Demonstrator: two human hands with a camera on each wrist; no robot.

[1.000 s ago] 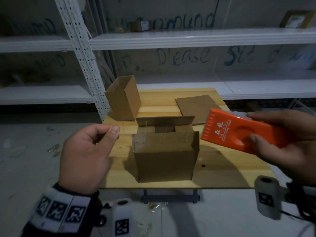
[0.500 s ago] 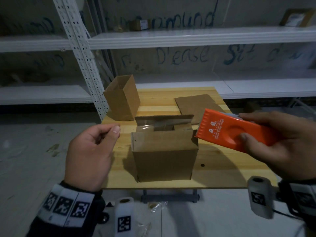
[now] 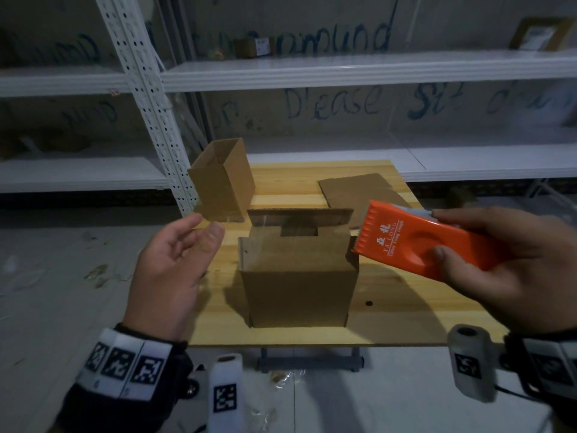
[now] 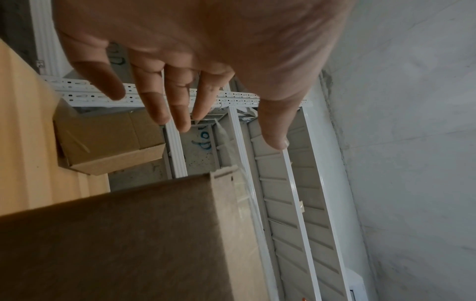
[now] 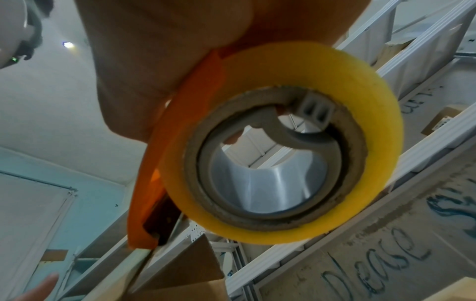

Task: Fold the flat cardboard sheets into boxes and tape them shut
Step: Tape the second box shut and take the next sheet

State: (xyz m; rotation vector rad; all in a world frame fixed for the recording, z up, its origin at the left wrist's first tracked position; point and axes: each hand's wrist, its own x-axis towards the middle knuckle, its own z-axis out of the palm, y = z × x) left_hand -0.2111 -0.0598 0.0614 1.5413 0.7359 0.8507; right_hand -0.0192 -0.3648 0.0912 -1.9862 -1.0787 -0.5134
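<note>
A brown cardboard box (image 3: 299, 285) stands upright mid-table, its top flaps part raised, with shiny clear tape (image 3: 265, 226) across them. My left hand (image 3: 204, 226) hovers just left of the box top, fingers (image 4: 180, 114) spread and holding nothing. My right hand (image 3: 443, 235) grips an orange tape dispenser (image 3: 393, 235), whose toothed edge sits at the box's upper right corner. The right wrist view shows its yellow tape roll (image 5: 373, 114). A second box (image 3: 221, 179) stands open at the back left. A flat cardboard sheet (image 3: 359, 189) lies at the back right.
The wooden table (image 3: 421, 320) is small, and the floor shows past its near edge. White metal shelving (image 3: 312, 70) runs behind it, with a perforated upright (image 3: 150, 114) close to the back-left box. A small dark spot (image 3: 369, 303) marks the table right of the box.
My left hand has opened from a thumb-and-finger pinch and risen slightly. The right hand has brought the dispenser left, up to the box's corner.
</note>
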